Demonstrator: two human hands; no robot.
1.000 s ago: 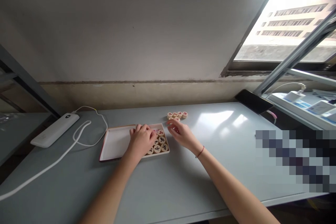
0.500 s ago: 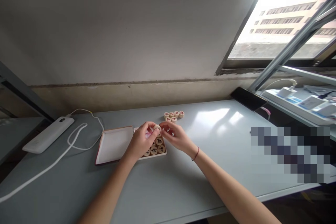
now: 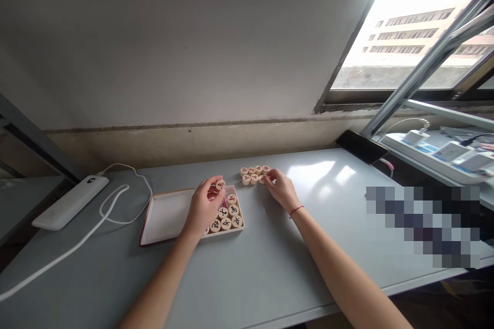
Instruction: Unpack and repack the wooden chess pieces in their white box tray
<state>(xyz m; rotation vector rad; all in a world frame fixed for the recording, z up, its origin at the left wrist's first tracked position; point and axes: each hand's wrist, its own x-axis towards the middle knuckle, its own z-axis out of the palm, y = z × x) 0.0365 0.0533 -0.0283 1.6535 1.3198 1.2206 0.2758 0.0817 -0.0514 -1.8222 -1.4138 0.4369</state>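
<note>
My left hand [image 3: 206,203] pinches a round wooden Chinese chess piece [image 3: 220,185] with a red character, held above the box. Below it lies the open box [image 3: 241,209], with several black-lettered pieces [image 3: 226,222] inside; my hand hides its left part. To the right, my right hand [image 3: 280,188] has its fingers closed on another chess piece [image 3: 263,179], at the right end of the front row of red-lettered pieces [image 3: 251,170] on the table. The box's lid [image 3: 165,218] lies inside up at the left, partly behind my left hand.
A white power bank [image 3: 71,203] with a white cable [image 3: 96,221] lies on the grey table [image 3: 216,282] at the left. Toward the back right is a dark flat object [image 3: 360,146], beside a power strip [image 3: 424,157] with plugs. A blurred patch covers the right side.
My right hand has moved from beside my left hand to the red-lettered group, where a third piece now stands in the front row. My left hand has shifted slightly left, holding a piece.
</note>
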